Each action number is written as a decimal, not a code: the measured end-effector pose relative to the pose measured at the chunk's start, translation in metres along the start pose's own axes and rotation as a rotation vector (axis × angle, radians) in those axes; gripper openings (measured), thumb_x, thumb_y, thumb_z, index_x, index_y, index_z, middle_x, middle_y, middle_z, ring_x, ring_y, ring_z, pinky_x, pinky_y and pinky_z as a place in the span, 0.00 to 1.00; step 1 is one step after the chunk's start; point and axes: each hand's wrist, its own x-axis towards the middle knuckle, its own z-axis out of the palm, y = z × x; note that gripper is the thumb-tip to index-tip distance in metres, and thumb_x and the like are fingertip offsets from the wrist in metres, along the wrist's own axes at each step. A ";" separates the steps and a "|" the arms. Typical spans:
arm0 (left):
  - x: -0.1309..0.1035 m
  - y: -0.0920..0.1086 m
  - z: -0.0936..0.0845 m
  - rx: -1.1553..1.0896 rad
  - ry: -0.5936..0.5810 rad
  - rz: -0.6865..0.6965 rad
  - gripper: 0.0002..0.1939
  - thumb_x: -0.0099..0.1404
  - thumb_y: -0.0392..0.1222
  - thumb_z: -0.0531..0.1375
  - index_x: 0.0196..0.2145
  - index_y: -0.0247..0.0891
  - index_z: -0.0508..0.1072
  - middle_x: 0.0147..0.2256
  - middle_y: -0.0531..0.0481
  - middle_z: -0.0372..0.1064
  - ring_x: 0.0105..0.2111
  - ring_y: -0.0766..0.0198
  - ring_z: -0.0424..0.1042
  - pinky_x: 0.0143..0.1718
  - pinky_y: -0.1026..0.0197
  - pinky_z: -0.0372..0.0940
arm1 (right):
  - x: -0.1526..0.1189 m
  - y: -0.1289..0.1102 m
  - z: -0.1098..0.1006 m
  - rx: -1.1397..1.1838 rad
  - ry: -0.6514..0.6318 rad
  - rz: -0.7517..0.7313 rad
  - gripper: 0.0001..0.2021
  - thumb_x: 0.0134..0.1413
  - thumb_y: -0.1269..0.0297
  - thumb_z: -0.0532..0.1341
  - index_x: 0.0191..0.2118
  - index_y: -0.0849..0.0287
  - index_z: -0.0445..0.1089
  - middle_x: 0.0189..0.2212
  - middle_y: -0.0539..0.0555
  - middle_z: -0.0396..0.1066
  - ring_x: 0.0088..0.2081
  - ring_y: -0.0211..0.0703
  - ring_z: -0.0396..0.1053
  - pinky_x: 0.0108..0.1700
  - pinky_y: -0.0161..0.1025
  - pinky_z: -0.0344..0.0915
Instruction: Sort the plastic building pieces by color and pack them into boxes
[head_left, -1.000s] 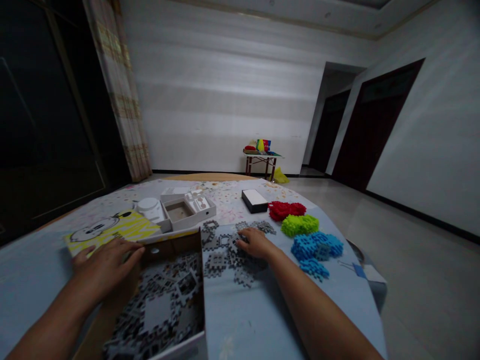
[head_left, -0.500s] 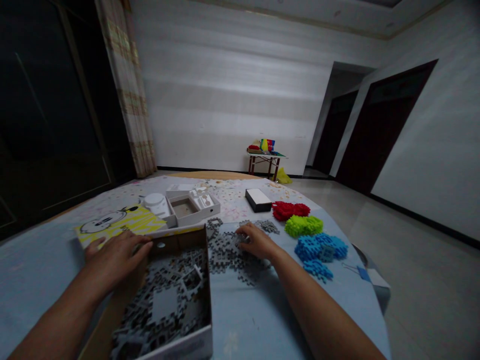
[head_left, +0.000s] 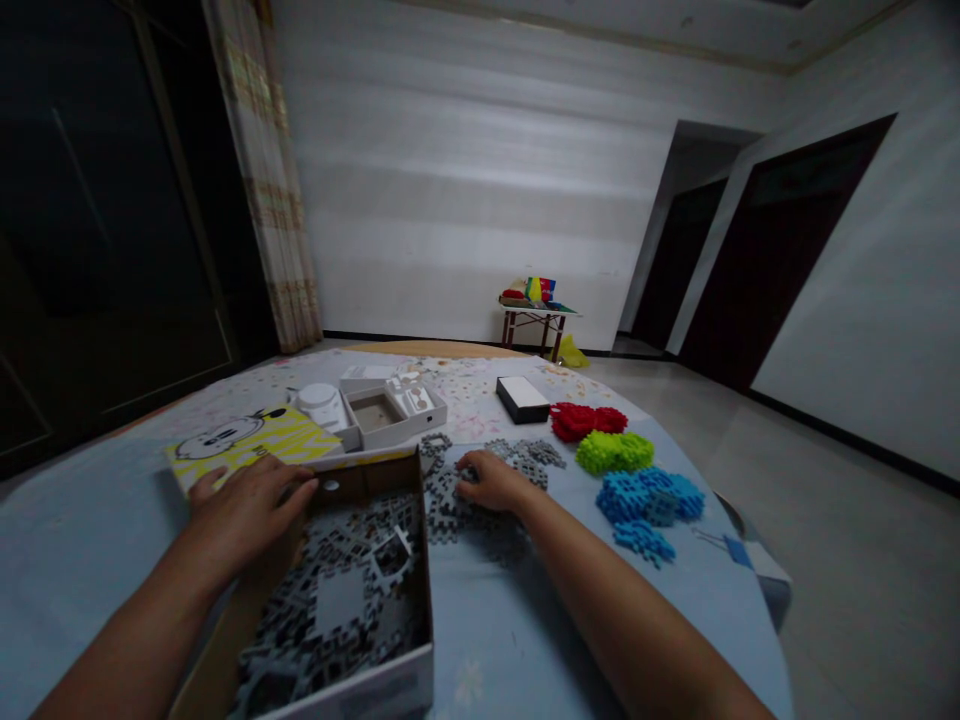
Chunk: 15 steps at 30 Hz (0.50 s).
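An open cardboard box [head_left: 426, 600] full of grey interlocking plastic pieces [head_left: 341, 600] stands in front of me. My left hand [head_left: 251, 505] is closed over the far left wall of the box, thumb toward its inside. To the right of the box, my right hand [head_left: 491, 482] reaches over a spread of loose grey pieces [head_left: 442, 515] on the tablecloth. Its fingers are bent, with a gap between thumb and forefinger, and I see nothing held there. Part of the spread is hidden under the hand and wrist.
A yellow and white lid [head_left: 255, 440] lies behind the left hand. White box trays [head_left: 394, 425] and a black and white box [head_left: 523, 400] stand farther back. Red [head_left: 589, 421], green [head_left: 615, 452] and blue pieces [head_left: 649, 497] form piles near the table's right edge.
My right hand has shifted a little left across the grey pieces, closer to the box. My left hand stays at the box wall. The whole view has swung slightly.
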 end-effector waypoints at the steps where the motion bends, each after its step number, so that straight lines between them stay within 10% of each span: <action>1: 0.000 0.000 0.000 0.003 -0.002 0.014 0.20 0.60 0.52 0.46 0.40 0.46 0.74 0.44 0.46 0.69 0.47 0.53 0.65 0.48 0.47 0.49 | 0.004 -0.002 0.001 -0.027 -0.032 0.023 0.21 0.46 0.58 0.61 0.47 0.60 0.66 0.46 0.61 0.67 0.49 0.53 0.63 0.51 0.49 0.56; 15: -0.006 0.008 -0.011 -0.031 -0.040 0.013 0.20 0.60 0.50 0.46 0.41 0.43 0.73 0.44 0.44 0.69 0.48 0.53 0.64 0.49 0.45 0.48 | 0.000 -0.013 -0.010 0.199 0.120 -0.057 0.25 0.42 0.68 0.65 0.50 0.55 0.64 0.40 0.53 0.67 0.42 0.42 0.65 0.46 0.40 0.60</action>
